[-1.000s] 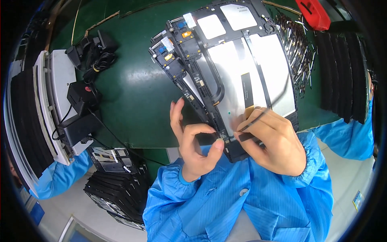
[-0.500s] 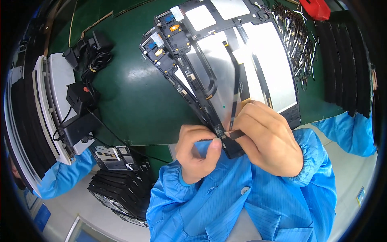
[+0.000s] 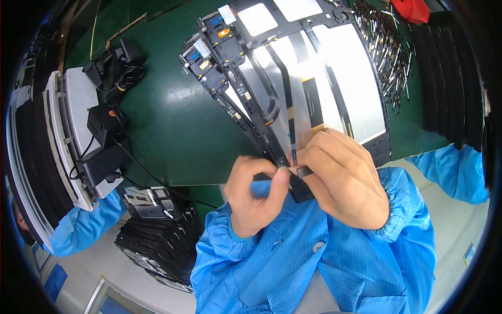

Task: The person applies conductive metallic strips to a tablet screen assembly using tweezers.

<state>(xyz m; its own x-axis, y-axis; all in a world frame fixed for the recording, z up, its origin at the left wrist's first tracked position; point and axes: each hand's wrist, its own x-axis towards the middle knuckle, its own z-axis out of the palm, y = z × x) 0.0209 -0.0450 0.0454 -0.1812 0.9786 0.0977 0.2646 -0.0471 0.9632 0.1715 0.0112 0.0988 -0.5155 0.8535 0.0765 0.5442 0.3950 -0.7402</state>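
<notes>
Two thin tablet-like assemblies with black frames lie overlapped and tilted on the green table (image 3: 172, 131). The upper one's frame (image 3: 246, 86) carries small boards and orange and blue parts along its left edge. Over its silvery panel runs a long black flex ribbon cable (image 3: 286, 83). My right hand (image 3: 342, 178) is closed, pinching near the cable's lower end; a small dark flat piece (image 3: 303, 171) shows at its fingertips. My left hand (image 3: 256, 193) pinches the frame's near corner between thumb and forefinger. Both sets of fingertips nearly meet, hiding what lies between them.
Loose thin strips (image 3: 384, 57) are heaped at the right, beside black upright sheets (image 3: 444, 89). A red object (image 3: 411, 9) sits at the far right. Black power adapters (image 3: 107, 125) with cords are on the left. Below the table edge stands a stack of similar assemblies (image 3: 151, 246).
The flex ribbon cable's upper end has swung left and away from me, towards the upper frame's left edge. Both hands stay at the near corner, shifted only slightly.
</notes>
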